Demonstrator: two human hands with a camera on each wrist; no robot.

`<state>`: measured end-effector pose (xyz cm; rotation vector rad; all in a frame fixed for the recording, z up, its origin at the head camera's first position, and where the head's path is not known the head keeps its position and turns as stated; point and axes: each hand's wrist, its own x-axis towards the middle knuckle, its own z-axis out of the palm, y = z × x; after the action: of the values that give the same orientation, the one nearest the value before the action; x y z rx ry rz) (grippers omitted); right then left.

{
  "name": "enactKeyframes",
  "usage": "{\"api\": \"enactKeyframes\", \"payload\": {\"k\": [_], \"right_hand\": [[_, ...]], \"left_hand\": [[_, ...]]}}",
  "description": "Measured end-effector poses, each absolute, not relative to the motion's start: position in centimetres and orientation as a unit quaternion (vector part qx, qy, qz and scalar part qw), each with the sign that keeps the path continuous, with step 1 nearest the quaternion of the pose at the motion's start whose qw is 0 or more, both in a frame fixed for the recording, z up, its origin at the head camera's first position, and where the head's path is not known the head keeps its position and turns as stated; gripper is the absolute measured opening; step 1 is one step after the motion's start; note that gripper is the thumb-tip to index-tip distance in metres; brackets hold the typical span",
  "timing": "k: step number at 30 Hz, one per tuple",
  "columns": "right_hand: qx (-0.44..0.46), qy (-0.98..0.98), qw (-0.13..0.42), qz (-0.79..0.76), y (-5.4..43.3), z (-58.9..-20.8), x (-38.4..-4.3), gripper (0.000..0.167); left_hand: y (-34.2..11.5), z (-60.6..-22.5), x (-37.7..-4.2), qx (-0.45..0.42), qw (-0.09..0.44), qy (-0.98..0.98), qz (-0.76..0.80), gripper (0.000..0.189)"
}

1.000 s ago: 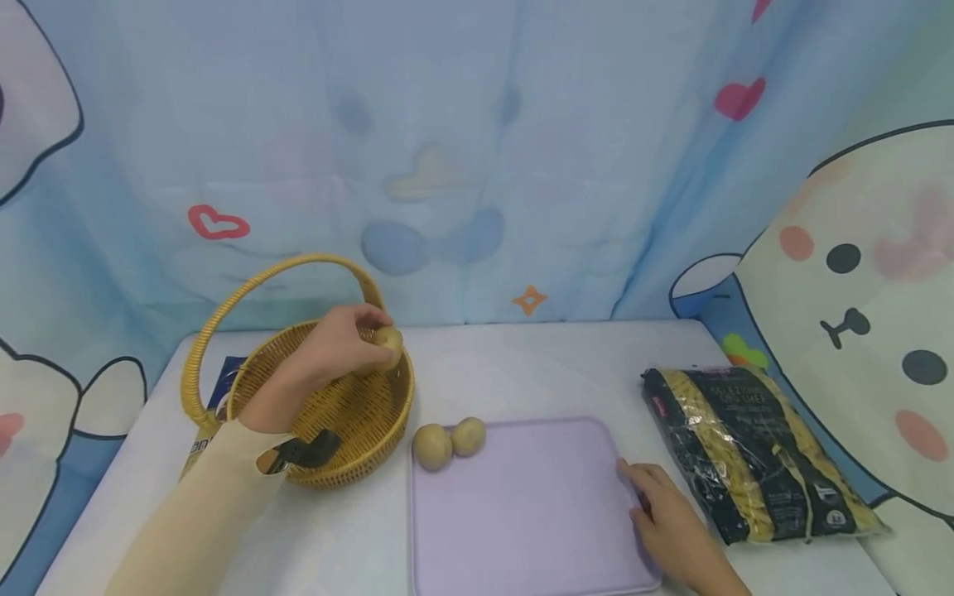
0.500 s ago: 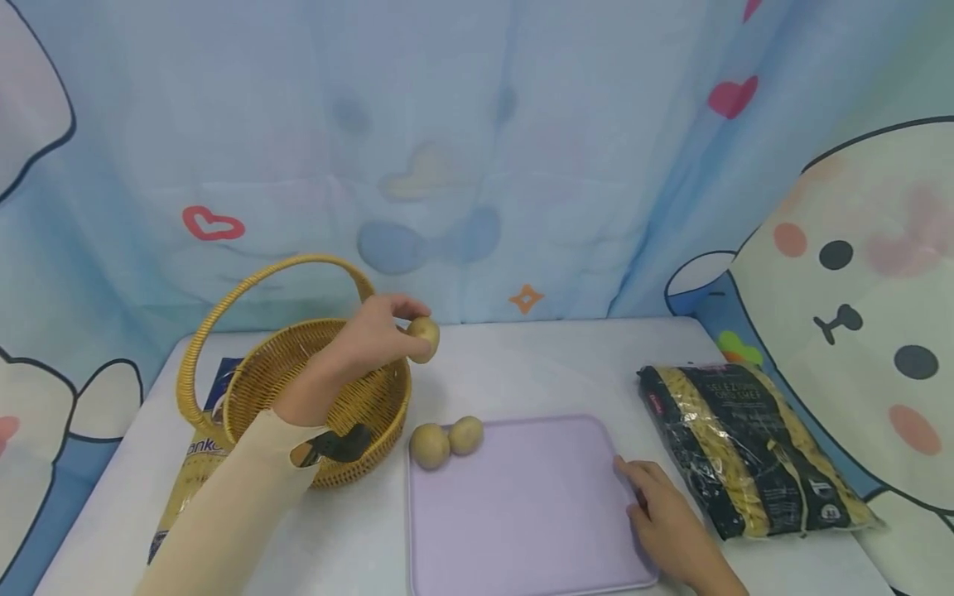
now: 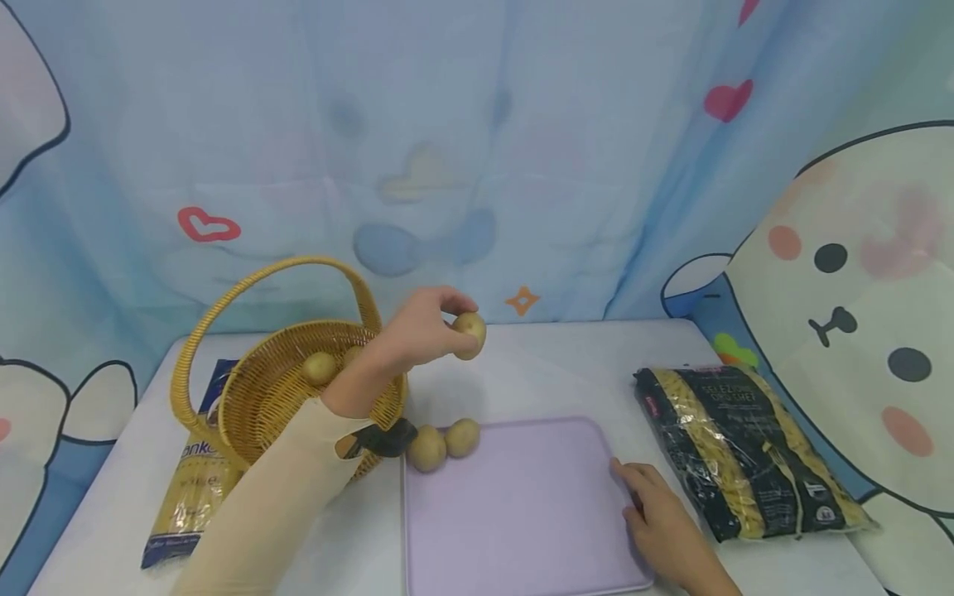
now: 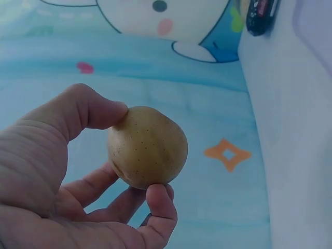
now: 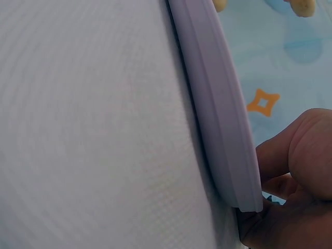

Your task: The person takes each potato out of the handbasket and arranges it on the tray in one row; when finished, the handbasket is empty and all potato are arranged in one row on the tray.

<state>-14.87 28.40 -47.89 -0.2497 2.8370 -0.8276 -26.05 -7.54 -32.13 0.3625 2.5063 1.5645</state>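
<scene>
My left hand [image 3: 425, 331] pinches a small yellow-brown potato [image 4: 148, 150] between thumb and fingertips. In the head view it is raised above the back of the table, right of the wicker basket [image 3: 276, 389]. Inside that basket lies another potato [image 3: 319, 367], with one more partly hidden behind the wrist. Two potatoes [image 3: 428, 449] sit together at the far left corner of the lilac tray [image 3: 522, 505]. My right hand [image 3: 663, 521] holds the tray's right edge; the right wrist view shows its fingers [image 5: 275, 155] at the rim.
A black and yellow bag of pasta [image 3: 745, 451] lies on the right of the white table [image 3: 544, 372]. Another pasta packet [image 3: 190, 488] lies partly under the basket at left. The basket's tall handle [image 3: 246, 290] arches up. A printed curtain [image 3: 447, 149] hangs behind.
My left hand has lifted a potato out of the basket and carried it to the right, revealing potatoes inside. My right hand stays at the tray's edge.
</scene>
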Motion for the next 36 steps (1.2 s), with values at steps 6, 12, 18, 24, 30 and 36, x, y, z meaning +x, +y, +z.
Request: {"api": "enactKeyframes", "payload": {"k": [6, 12, 18, 24, 30, 36], "right_hand": [[-0.084, 0.957, 0.082, -0.266, 28.6, -47.7, -14.7, 0.056], [-0.092, 0.956, 0.064, -0.272, 28.6, -47.8, -14.6, 0.055], [-0.092, 0.958, 0.049, -0.268, 28.3, -47.8, -14.4, 0.055], [-0.098, 0.955, 0.048, -0.277, 27.9, -47.8, -14.3, 0.054], [-0.092, 0.957, 0.053, -0.27, 28.1, -48.0, -14.4, 0.055], [-0.097, 0.957, 0.049, -0.27, 28.2, -48.0, -14.4, 0.054]], "left_hand": [[-5.0, -33.2, -26.4, 0.144, 0.083, 0.838, 0.52, 0.044], [-2.9, -34.5, -26.2, 0.158, 0.099, 0.836, 0.516, 0.041], [-1.7, -36.4, -25.8, 0.168, 0.114, 0.851, 0.484, 0.041], [-1.4, -38.8, -25.4, 0.182, 0.121, 0.877, 0.429, 0.043], [-0.9, -41.5, -25.2, 0.203, 0.125, 0.897, 0.372, 0.043], [-0.9, -42.4, -24.6, 0.212, 0.126, 0.908, 0.338, 0.041]]}}
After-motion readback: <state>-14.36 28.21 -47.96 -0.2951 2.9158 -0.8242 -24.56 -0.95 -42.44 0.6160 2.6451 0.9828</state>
